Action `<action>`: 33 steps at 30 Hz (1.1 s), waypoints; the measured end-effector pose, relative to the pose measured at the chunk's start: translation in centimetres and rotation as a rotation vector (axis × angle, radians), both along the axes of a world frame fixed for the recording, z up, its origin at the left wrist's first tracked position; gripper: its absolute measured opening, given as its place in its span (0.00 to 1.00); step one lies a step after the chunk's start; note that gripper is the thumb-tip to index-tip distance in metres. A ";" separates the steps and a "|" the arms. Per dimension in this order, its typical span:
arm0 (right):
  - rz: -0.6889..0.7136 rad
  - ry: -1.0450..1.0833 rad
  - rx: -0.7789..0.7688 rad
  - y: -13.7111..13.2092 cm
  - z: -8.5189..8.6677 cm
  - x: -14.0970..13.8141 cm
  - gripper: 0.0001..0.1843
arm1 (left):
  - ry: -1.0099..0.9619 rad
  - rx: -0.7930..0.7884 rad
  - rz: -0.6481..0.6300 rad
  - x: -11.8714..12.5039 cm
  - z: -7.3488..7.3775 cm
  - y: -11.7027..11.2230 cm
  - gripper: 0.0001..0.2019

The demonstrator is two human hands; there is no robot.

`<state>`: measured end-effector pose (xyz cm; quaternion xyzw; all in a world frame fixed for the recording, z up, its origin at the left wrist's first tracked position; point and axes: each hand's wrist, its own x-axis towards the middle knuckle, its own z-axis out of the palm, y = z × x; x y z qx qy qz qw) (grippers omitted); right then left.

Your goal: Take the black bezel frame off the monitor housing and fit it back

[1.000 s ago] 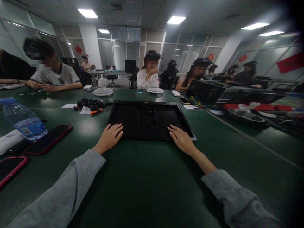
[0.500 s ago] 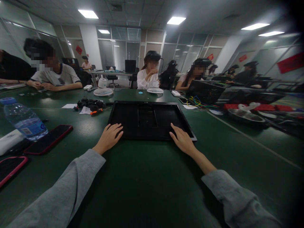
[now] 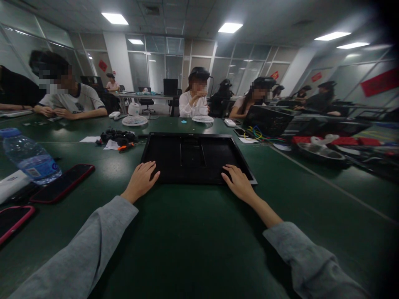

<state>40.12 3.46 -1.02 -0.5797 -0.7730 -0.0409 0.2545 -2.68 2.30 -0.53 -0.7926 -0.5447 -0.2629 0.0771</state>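
A shallow black rectangular casing (image 3: 168,155), which looks like a monitor's housing, lies flat on the green table (image 3: 193,241). It has a raised rim and a recessed rectangle in its middle. My left hand (image 3: 141,178) rests at the near left corner of the casing, palm down with the thumb apart from the fingers. Over the near right part lies my right hand (image 3: 238,179), its fingers stretched toward the inside of the rim. Neither hand is wrapped round anything; whether the palms press on the rim is hidden.
To the left stand a water bottle (image 3: 29,155) and two phones, one dark with a red edge (image 3: 64,182). Black cables (image 3: 116,137) and an orange-handled tool (image 3: 125,147) lie beyond the casing. A metal bowl (image 3: 322,153) sits right. Several people sit across the table.
The fingers of both hands have shifted slightly and bent a little on the casing. The casing stays in place, and the whole view has moved very slightly.
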 end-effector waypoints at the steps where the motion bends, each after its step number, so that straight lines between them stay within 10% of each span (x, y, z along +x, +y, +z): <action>1: 0.000 -0.001 0.000 0.0 0.0 0.0 0.30 | 0.001 0.005 0.013 0.0 0.0 0.0 0.25; 9: 0.007 -0.004 0.015 -0.1 0.3 0.0 0.29 | -0.001 0.023 0.057 -0.1 0.3 -0.2 0.22; 15: -0.245 0.338 0.336 1.9 0.1 6.3 0.29 | -0.063 0.145 0.136 -0.2 0.4 -0.5 0.22; 21: -0.309 0.823 -0.063 2.6 -2.2 8.9 0.48 | -0.243 0.175 0.274 -0.9 0.3 -0.1 0.22; 33: -0.275 1.083 -0.220 1.4 0.1 3.8 0.39 | -0.767 0.025 0.509 -3.9 -1.6 2.5 0.21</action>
